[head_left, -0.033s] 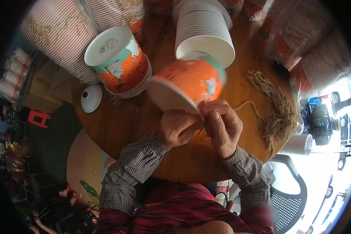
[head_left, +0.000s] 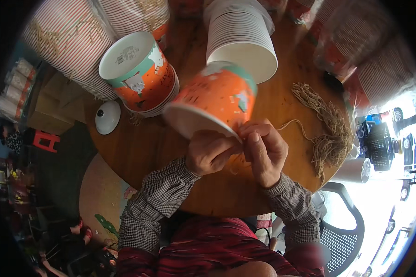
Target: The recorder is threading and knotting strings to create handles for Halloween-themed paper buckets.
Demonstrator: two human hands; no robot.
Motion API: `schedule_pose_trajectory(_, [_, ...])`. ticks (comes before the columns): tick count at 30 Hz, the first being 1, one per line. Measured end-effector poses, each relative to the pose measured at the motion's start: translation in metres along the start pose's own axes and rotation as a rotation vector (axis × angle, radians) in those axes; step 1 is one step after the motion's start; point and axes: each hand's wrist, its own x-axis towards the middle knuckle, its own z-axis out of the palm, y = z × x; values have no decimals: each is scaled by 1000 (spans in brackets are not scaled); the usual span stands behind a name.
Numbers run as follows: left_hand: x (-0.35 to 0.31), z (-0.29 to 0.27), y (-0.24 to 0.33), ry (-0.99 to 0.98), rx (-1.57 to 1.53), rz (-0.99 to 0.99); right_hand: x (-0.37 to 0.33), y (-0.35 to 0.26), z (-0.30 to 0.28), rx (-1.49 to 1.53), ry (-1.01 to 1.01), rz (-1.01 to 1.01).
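An orange tub with a green band, tilted and slightly blurred, is the landmark, above the wooden table. At its near rim the left hand grips the edge; the right hand is pinched narrow beside it, what lies between its fingertips hidden. Left of the tub stands an upturned patterned tub stack; beyond it, nested white tubs; to its right, a twine bundle.

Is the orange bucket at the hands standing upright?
No, the orange bucket tilts, its wide end toward the left hand.
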Motion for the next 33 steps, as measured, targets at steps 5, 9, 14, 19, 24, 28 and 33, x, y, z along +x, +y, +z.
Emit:
schedule_pose_trajectory(5, [-14,9,-3,-237,84,-146,22,-1,-18,-813,132,-616])
schedule_pose_trajectory(9, [-10,13,-10,-206,36,-153,7,-7,-13,-677,-157,-616])
schedule_pose_trajectory(14, [-3,6,-11,-148,-40,-169,6,4,-2,-498,-195,-75])
schedule_pose_trajectory(19, [-6,12,-13,-129,-1,-225,11,10,-7,-378,-166,133])
schedule_pose_trajectory(24, [-2,12,-8,-109,27,-313,17,7,-9,-370,-173,188])
schedule_pose_trajectory(28, [-2,9,-7,-30,-16,-394,17,5,-8,-424,-143,154])
schedule_pose_trajectory(33, [-3,6,-6,20,-38,-422,15,12,-5,-547,-90,66])
